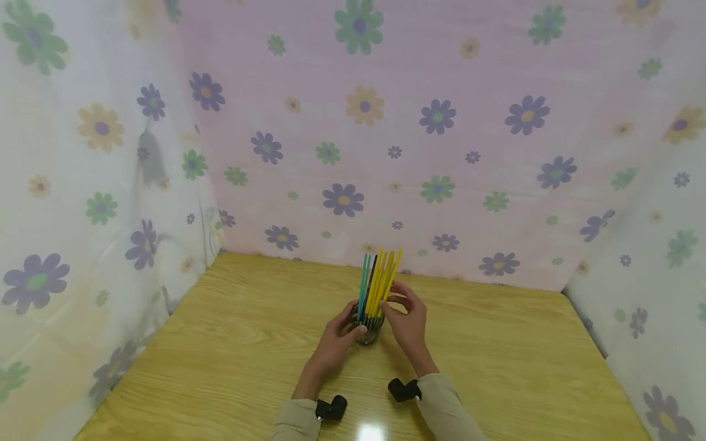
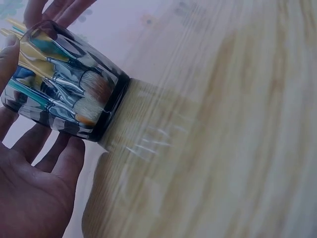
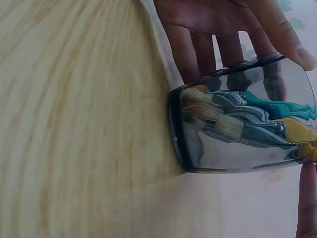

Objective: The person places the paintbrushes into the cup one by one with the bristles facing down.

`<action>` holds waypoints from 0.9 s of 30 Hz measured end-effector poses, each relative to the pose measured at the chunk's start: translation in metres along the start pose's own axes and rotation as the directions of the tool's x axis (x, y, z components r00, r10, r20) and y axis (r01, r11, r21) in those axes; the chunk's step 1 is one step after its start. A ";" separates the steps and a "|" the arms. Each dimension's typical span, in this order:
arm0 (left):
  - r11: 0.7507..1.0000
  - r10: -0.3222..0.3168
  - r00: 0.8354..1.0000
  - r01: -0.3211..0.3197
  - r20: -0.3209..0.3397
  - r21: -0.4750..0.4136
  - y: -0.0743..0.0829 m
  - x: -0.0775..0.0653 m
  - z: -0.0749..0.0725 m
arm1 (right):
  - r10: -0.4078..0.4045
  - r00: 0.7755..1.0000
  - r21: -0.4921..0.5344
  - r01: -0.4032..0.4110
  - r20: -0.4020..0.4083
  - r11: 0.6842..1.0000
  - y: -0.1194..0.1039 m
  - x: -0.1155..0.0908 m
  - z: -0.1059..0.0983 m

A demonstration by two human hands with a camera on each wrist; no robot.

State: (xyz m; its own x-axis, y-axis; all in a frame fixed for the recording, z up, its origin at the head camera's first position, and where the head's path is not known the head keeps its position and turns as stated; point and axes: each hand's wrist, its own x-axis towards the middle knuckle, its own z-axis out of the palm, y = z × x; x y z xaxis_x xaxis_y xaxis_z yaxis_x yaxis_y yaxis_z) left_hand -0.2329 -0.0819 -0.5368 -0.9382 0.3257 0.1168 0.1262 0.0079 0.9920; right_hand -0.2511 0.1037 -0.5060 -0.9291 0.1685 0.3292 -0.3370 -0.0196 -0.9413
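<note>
A dark-tinted clear glass (image 1: pixel 368 336) stands upright on the table, holding several paintbrushes, bristles down. Their handles lean slightly right: yellow ones (image 1: pixel 382 275), teal ones (image 1: pixel 362 288) and a dark one. My left hand (image 1: pixel 334 342) grips the glass from the left, thumb in front and fingers behind its wall. At the right, my right hand (image 1: pixel 409 315) has its thumb and fingers loosely bent by the rim and the rightmost yellow handle. Pale and brown bristles (image 2: pixel 95 89) show through the glass in the left wrist view. Right fingertips (image 2: pixel 54 10) appear beside the glass there.
The wood-grain table (image 1: pixel 248 355) extends around the glass. Flower-print cloth (image 1: pixel 386 135) hangs behind and on both sides. Black wrist cameras (image 1: pixel 331 408) sit at both cuffs. A bright light reflection lies on the near tabletop.
</note>
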 end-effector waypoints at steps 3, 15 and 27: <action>1.000 0.006 1.000 -0.006 -0.003 -0.004 0.000 0.000 0.001 | 0.011 1.000 -0.006 -0.011 0.013 1.000 0.002 -0.003 -0.002; 1.000 0.026 1.000 -0.026 -0.014 0.009 0.000 0.000 -0.006 | 0.061 0.996 -0.092 -0.055 0.068 0.994 0.007 -0.007 -0.002; 1.000 -0.019 0.999 0.020 -0.038 0.021 0.005 -0.008 -0.024 | 0.123 0.964 -0.343 -0.037 0.235 0.939 -0.002 -0.020 -0.055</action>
State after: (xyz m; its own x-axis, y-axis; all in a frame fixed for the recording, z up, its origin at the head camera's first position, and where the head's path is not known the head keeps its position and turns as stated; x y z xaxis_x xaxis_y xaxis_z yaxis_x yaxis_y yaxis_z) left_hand -0.2319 -0.1069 -0.5318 -0.9521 0.2891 0.0994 0.1142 0.0345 0.9929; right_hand -0.2234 0.1548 -0.5149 -0.9731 -0.0711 0.2189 -0.2302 0.3135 -0.9213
